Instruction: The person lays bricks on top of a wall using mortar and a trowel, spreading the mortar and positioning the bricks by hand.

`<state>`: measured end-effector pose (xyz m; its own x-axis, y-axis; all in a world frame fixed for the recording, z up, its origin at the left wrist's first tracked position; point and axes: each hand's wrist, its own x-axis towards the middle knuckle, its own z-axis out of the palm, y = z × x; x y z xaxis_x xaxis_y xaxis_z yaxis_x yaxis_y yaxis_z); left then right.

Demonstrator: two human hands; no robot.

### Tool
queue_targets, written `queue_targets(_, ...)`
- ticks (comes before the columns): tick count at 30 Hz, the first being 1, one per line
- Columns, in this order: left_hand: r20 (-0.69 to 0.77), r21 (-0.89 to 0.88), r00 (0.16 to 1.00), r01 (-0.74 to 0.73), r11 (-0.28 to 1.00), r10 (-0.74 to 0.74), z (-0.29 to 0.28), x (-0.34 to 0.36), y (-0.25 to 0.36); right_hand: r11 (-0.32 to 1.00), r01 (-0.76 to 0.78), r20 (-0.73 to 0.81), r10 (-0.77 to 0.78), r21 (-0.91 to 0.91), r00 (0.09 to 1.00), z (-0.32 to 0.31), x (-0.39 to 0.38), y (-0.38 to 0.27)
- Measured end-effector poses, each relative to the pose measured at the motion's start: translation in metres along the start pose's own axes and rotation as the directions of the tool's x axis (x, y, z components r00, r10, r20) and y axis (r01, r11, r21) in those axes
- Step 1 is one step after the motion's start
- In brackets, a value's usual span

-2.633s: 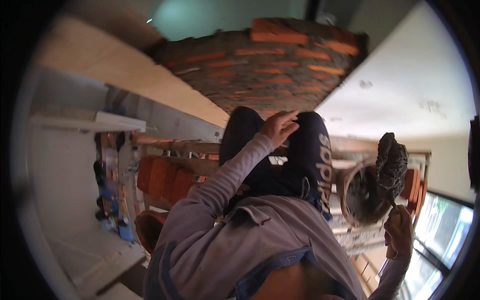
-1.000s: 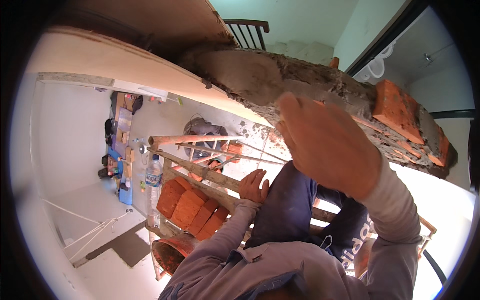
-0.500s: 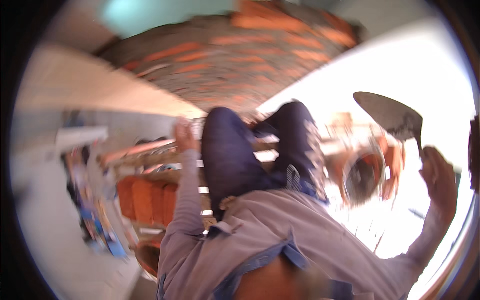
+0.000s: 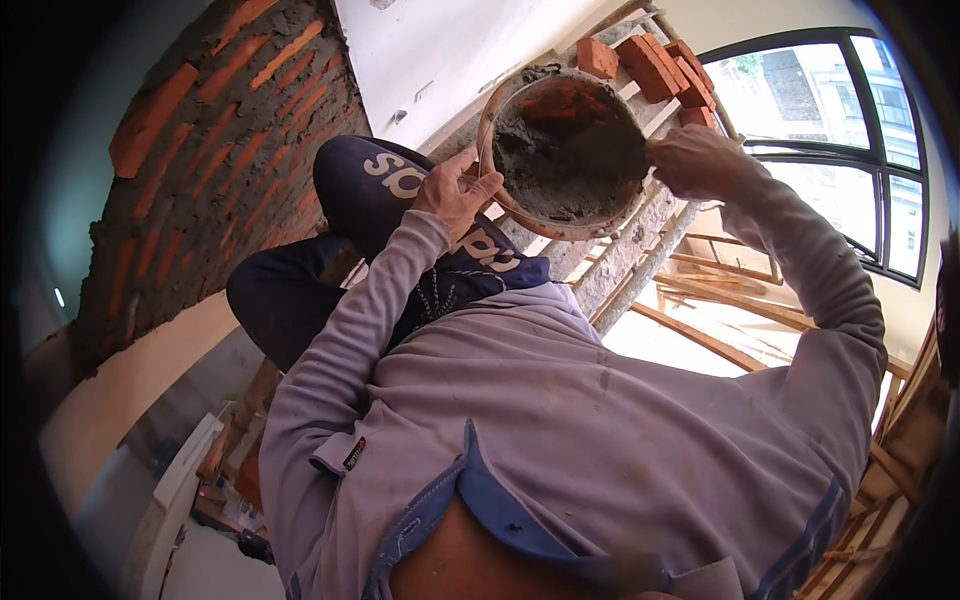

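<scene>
A round bucket (image 4: 487, 150) of grey wet mortar (image 4: 545, 185) is tipped so its mouth faces me, just beyond my knees. The fingers and thumb of my left hand (image 4: 455, 192) grip its left rim. At the opposite rim my right hand (image 4: 700, 163) is closed around the handle of a trowel. The trowel's blade (image 4: 612, 152) reaches into the bucket, dark against the mortar, so its outline is hard to make out. My right hand's fingers are partly hidden.
Several orange bricks (image 4: 655, 68) are stacked beyond the bucket on scaffold planks and poles (image 4: 640, 260). A brick wall with smeared mortar (image 4: 200, 150) rises at the left. A black-framed window (image 4: 875, 130) is at the far right, with timber framing (image 4: 720, 345) below.
My view has swung to the right. My left hand has come onto the bucket rim, and my right hand has brought the raised trowel down into the bucket.
</scene>
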<state>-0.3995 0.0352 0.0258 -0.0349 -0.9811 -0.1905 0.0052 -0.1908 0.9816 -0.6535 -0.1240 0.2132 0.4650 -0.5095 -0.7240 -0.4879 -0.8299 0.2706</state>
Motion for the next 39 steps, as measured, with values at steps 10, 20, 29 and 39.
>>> queue_targets(10, -0.109, 0.039, 0.994, 0.028, 0.999, -0.023, 0.013, -0.015, 0.023, 0.871, 0.220, -0.164, -0.163, 0.438, 0.973, 0.011, 0.007, -0.031)
queue_targets(20, -0.148, 0.068, 0.987, 0.069, 0.995, -0.058, 0.012, -0.013, 0.025, 0.304, 0.116, -0.071, -0.155, 0.945, 0.985, 0.067, -0.023, -0.015)
queue_targets(29, -0.392, 0.413, 0.893, -0.042, 0.910, 0.219, -0.093, -0.057, -0.017, 0.235, 0.191, -0.182, -0.063, 0.953, 0.981, 0.013, -0.049, -0.005)
queue_targets(39, -0.942, 0.318, 0.131, 0.641, 0.699, 0.308, -0.219, -0.293, -0.166, 0.427, 0.568, -0.412, -0.407, 0.703, 0.815, -0.221, 0.054, -0.165)
